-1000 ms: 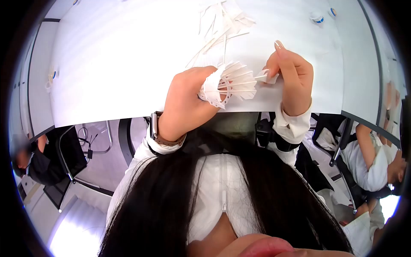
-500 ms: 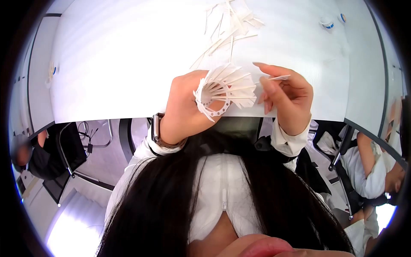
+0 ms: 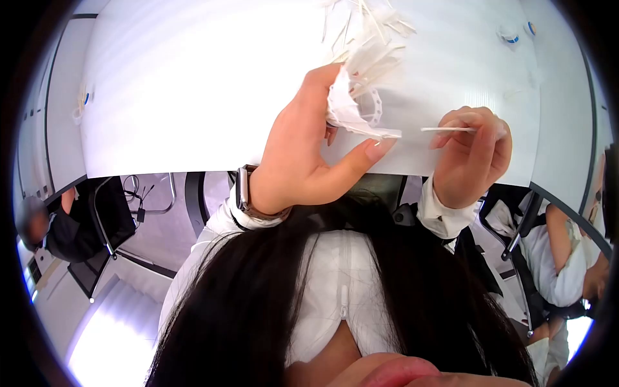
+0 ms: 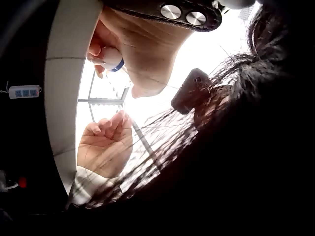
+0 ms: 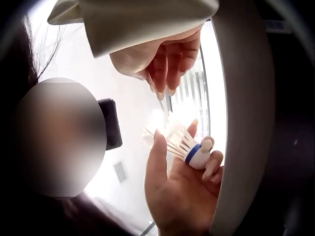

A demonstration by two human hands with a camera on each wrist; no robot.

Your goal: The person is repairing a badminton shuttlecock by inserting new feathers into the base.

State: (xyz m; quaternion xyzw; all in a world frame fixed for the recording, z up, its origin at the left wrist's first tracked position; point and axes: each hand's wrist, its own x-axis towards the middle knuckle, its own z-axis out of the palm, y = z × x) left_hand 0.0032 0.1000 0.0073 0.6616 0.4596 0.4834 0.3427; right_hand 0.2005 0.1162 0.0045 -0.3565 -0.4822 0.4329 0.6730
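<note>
In the head view my left hand (image 3: 300, 151) holds a white shuttlecock (image 3: 343, 106) with its skirt spread, several feathers gone from the ring. The right wrist view shows the rounded base (image 5: 199, 158) with its blue band, gripped by curled fingers while the thumb lies along the skirt. My right hand (image 3: 476, 155), to the right and apart from the shuttlecock, pinches a thin white feather shaft (image 3: 445, 129) that points left toward it. Seen from the left wrist, the right hand (image 4: 106, 147) has its fingertips together.
A loose pile of white feathers and shafts (image 3: 371, 39) lies beyond the left hand on the white table (image 3: 193, 97). Small white-and-blue pieces stand at the far right (image 3: 509, 37) and left edge (image 3: 82, 103). Other people sit on both sides.
My left hand has shifted right and away from me, tilting the shuttlecock and stretching out its thumb. My right hand has drawn rightward with the feather shaft between its fingers.
</note>
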